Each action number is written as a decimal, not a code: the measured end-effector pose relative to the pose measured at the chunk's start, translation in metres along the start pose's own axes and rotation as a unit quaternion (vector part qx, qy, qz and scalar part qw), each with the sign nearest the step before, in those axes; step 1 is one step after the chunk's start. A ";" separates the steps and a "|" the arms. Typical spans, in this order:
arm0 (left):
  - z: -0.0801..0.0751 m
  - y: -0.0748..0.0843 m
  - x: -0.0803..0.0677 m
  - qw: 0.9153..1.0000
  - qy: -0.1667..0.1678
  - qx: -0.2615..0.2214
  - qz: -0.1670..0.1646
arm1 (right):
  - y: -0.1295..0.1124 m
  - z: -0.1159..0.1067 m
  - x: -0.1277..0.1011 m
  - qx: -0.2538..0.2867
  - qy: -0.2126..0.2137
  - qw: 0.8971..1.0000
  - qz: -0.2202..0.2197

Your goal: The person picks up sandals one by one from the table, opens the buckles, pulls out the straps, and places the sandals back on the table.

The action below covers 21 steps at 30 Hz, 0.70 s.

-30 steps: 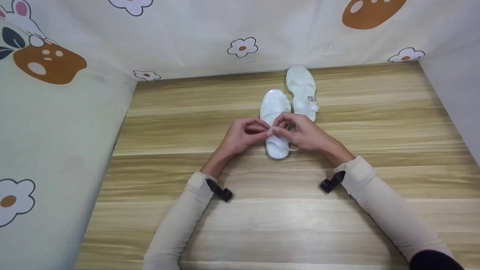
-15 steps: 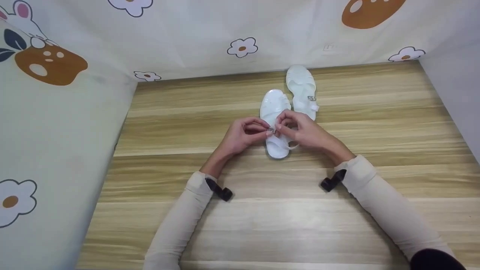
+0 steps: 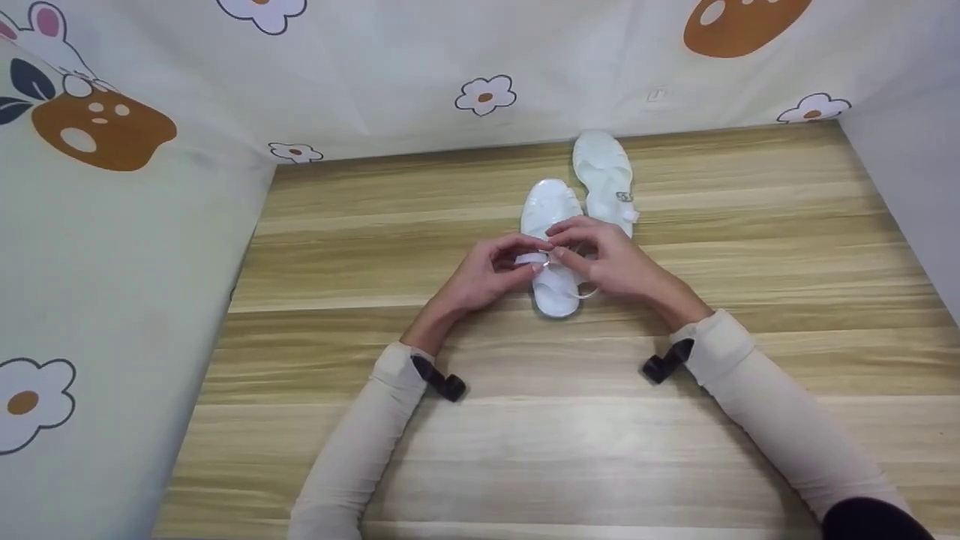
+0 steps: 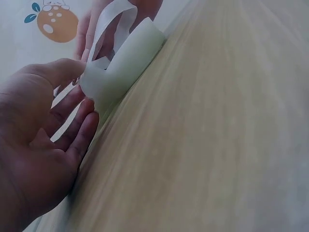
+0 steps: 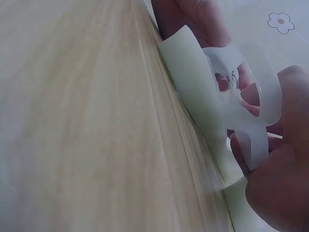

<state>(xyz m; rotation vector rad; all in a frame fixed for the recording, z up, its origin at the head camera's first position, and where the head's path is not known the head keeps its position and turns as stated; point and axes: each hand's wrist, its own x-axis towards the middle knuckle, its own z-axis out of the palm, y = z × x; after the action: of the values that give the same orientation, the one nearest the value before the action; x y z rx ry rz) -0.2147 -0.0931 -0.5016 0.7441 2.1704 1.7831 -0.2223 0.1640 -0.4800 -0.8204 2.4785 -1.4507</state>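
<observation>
A white sandal (image 3: 551, 206) lies on the wood-patterned surface, its toe end pointing away. My left hand (image 3: 487, 274) holds the ankle strap at its buckle from the left, thumb and fingertips close together. From the right, my right hand (image 3: 613, 259) pinches the same strap near the buckle. A free length of strap (image 3: 531, 259) sticks out leftward between the left thumb and fingers. In the right wrist view the small metal buckle (image 5: 233, 79) shows beyond the looped strap (image 5: 273, 92). The fingers partly hide where strap and buckle meet.
A second white sandal (image 3: 602, 161) lies behind and to the right, its toe near the back wall (image 3: 405, 90). Patterned cloth walls border the wooden surface (image 3: 360, 225) at the back and left. A plain pale wall (image 3: 907, 187) stands at right.
The strap end now sticks out leftward past the buckle between my left fingers. My right fingers drew back to show the buckle, then closed in again. The sandals stay in place.
</observation>
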 end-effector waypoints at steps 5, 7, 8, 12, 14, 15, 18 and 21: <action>0.000 0.000 0.000 1.000 -0.011 -0.007 0.000 | 0.002 -0.002 0.000 -0.010 -0.005 1.000 -0.008; 0.000 0.000 0.000 1.000 -0.013 -0.014 0.002 | 0.002 -0.002 0.000 -0.004 -0.005 1.000 -0.011; 0.000 -0.001 0.000 1.000 -0.014 -0.018 0.003 | 0.003 -0.002 0.000 0.001 -0.006 1.000 -0.012; 0.002 0.001 -0.001 1.000 -0.008 -0.014 0.002 | 0.003 0.000 0.000 0.017 -0.003 1.000 -0.009; 0.003 0.001 -0.001 1.000 0.003 0.000 0.001 | 0.003 0.000 0.000 0.022 -0.002 1.000 -0.005; 0.004 0.001 -0.001 1.000 0.011 0.012 0.001 | 0.003 0.000 -0.001 0.023 -0.002 1.000 -0.004; 0.008 0.003 -0.001 0.998 0.039 0.046 0.017 | 0.002 0.000 -0.001 0.027 -0.002 1.000 -0.002; 0.012 0.005 -0.001 0.995 0.065 0.063 0.038 | 0.003 0.000 -0.001 0.031 -0.004 0.999 -0.005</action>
<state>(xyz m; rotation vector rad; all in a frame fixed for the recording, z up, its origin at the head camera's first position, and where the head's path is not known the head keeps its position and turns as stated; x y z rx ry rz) -0.2070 -0.0833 -0.4995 0.7684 2.3882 1.7906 -0.2222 0.1659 -0.4825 -0.8258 2.4132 -1.5158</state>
